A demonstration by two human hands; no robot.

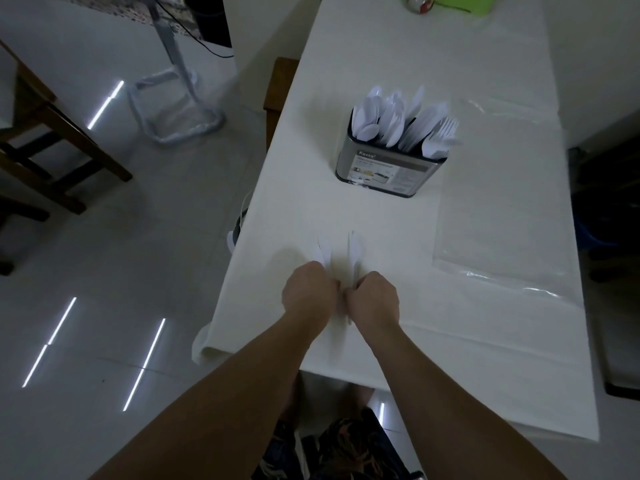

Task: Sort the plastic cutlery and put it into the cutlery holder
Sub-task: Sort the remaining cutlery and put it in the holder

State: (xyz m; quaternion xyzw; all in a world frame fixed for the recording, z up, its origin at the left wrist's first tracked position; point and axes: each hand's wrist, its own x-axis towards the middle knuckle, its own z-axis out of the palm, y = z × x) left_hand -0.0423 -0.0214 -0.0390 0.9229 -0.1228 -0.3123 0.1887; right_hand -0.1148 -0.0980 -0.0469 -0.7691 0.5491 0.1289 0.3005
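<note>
Head view: two fistfuls of cutlery, holder straight ahead

Head camera looks down on a white-covered bench [398, 323], where both hands sit side by side near its front edge, knuckles almost touching. The left hand [309, 289] has its fingers curled round a white plastic piece [325, 251] whose broad end sticks out away from the person; it may be a spoon, though blur keeps me from being sure. The right hand [374, 294] grips a slimmer white piece [353, 249], perhaps more than one, also pointing away. Both pieces have their long axes running roughly toward the cutlery holder [389, 173].

That holder stands further along the bench, well apart from the hands and slightly to the right, so the right hand is marginally nearer. It is already packed with white cutlery [398, 123], spoon bowls at its left end and fork tines at its right. My guess is each held piece needs tipping handle-down into its matching section.

A label on the holder's front reads "Kassa"; the smaller print is too small to read
</note>
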